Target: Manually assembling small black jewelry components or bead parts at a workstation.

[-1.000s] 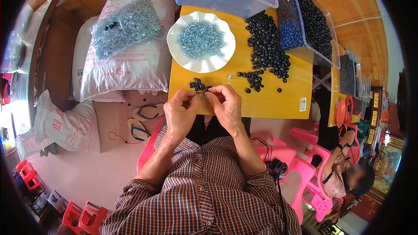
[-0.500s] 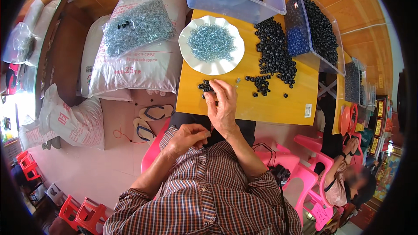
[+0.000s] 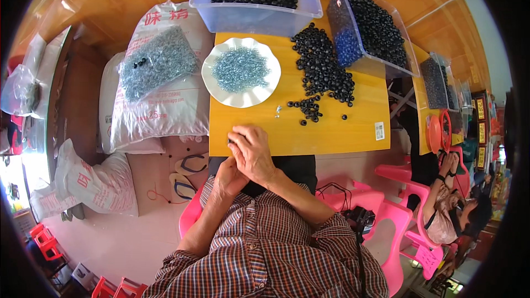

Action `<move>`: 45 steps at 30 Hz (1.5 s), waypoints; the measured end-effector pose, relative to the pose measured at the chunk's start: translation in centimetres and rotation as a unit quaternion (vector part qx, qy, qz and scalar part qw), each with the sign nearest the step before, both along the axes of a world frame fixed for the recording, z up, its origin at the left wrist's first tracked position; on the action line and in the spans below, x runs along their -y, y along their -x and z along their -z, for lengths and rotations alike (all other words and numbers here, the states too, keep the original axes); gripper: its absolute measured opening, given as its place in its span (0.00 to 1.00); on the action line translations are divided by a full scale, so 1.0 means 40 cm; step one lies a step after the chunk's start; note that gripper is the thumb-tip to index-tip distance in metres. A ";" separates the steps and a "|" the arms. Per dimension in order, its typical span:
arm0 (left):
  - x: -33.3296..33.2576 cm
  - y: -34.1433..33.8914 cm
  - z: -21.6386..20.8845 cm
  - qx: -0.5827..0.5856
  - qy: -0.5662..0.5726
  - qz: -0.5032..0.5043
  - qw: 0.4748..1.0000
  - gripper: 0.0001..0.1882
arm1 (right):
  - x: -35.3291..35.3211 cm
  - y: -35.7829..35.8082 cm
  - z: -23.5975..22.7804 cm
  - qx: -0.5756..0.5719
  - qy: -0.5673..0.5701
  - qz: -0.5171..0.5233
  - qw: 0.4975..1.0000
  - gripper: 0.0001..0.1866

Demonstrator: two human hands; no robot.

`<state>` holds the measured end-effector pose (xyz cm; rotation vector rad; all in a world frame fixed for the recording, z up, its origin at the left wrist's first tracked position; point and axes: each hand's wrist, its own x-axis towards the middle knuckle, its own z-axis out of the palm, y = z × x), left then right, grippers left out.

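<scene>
Right hand (image 3: 251, 152) half-curled over the surface's (image 3: 331, 139) near edge, a black bead (image 3: 229, 141) peeking out by its fingertips; left hand (image 3: 230, 176) tucked nearer, partly covered: what either grip holds, I can't tell!

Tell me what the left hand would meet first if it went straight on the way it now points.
Most likely the right hand: it lies across the left hand's line and overlaps it in the picture, though depth there is hard to judge.
</scene>
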<state>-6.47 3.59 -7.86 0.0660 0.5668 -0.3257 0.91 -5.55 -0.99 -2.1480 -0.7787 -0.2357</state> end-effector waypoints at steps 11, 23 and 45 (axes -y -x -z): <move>-0.030 0.025 0.037 0.084 0.007 0.027 0.996 0.16 | 0.068 0.097 -0.012 -0.037 -0.073 -0.151 0.985 0.13; -0.069 -0.102 -0.272 -0.073 -0.003 -0.023 0.997 0.06 | 0.183 0.042 -0.092 -0.117 -0.199 0.056 0.971 0.06; -0.184 -0.531 -0.382 0.335 -0.171 -0.136 0.916 0.31 | 0.271 -0.004 -0.037 -0.095 -0.190 0.154 0.965 0.05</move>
